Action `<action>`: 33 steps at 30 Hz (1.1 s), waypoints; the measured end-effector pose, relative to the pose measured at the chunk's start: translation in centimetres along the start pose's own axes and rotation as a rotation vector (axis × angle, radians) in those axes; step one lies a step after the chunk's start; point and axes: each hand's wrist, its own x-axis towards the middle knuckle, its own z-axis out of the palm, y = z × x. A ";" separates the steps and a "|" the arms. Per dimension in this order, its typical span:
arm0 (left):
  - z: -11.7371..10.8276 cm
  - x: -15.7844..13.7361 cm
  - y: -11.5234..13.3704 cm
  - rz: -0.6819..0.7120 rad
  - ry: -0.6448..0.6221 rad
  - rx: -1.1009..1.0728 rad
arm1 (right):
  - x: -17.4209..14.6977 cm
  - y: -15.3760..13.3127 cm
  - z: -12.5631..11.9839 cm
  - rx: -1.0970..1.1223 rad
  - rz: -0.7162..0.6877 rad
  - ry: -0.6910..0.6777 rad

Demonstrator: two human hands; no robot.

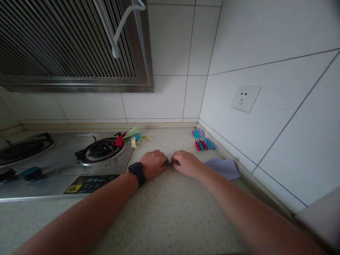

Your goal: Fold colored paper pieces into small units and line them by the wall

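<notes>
My left hand [153, 164], with a black watch on the wrist, and my right hand [187, 163] meet over the speckled countertop [170, 209]. Between their fingertips is a small piece of green paper [169, 161], mostly hidden by the fingers. Both hands are closed, pinching it from either side. Beneath my right forearm's far side lies a sheet of lilac paper [224, 168]. Beyond my right hand stand small folded paper pieces [203, 143] in red, blue and lilac, lined up in rows. Past my left hand is a loose pile of folded paper [134, 136] in green, yellow, blue and red.
A gas stove [103, 148] is set into the counter on the left, and part of the paper pile overlaps its burner. Above it hangs a range hood [79, 46]. Tiled walls meet in the back right corner, with a power socket [245, 98] on the right one.
</notes>
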 end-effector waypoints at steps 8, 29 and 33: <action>-0.2 0.2 -0.1 -0.005 -0.036 0.030 | 0.1 -0.2 0.1 0.005 -0.009 0.018; -0.2 0.2 0.4 -0.058 -0.057 0.035 | 0.3 -0.7 -0.5 -0.230 0.082 -0.073; -0.2 0.2 0.4 -0.066 -0.074 0.047 | 0.3 -0.9 -0.8 -0.229 0.080 -0.086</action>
